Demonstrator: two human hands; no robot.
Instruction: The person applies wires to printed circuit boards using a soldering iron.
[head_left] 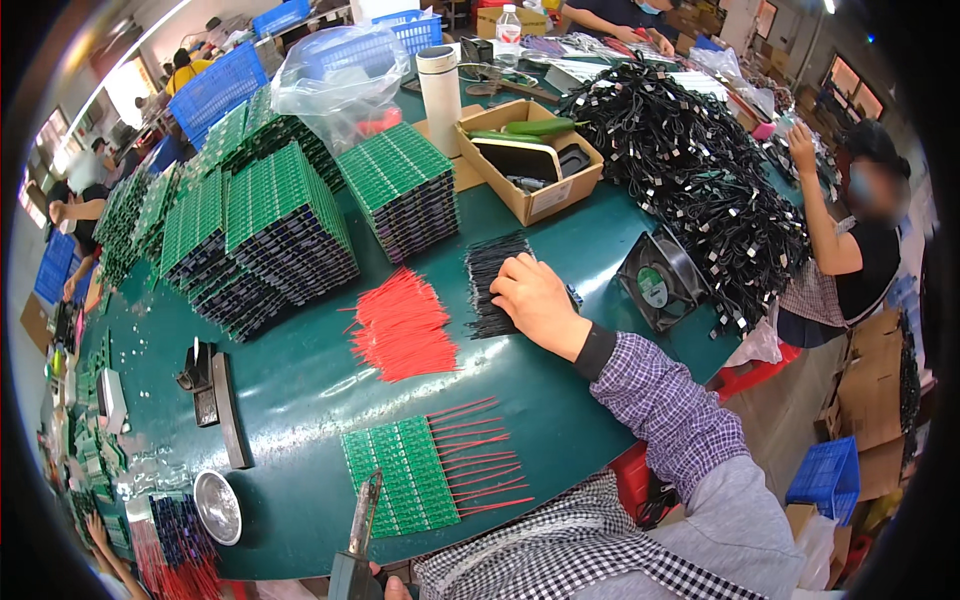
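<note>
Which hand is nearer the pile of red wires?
Right. The right hand is to its right, on the black wires; the left hand is farther, at the picture's lower edge.

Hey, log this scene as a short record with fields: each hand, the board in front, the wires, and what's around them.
Right hand: fingers on the black wires
Left hand: mostly cut off at lower edge, holding a soldering iron
Nearest board: green circuit board, red wires extending from its right side
Other wires: red wire pile, left of the black ones
Far left: green board stacks
Far right: black fan, black cable heap
</note>
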